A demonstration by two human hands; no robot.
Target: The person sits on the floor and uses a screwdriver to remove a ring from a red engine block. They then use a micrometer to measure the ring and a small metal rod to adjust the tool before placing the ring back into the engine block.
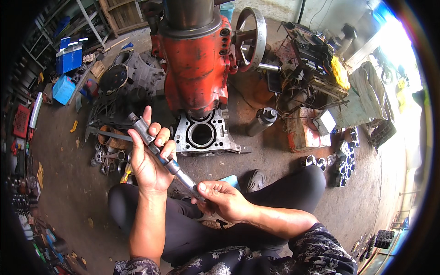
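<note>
I have the metal gauge tool [160, 151] held slantwise above my lap: left hand [149, 160] clenched round its barrel, right hand [222, 199] pinching the near end. I judge I'm adjusting it; next calls for a steady twist.

Cluttered workshop floor [68, 192], daylight at right.
</note>
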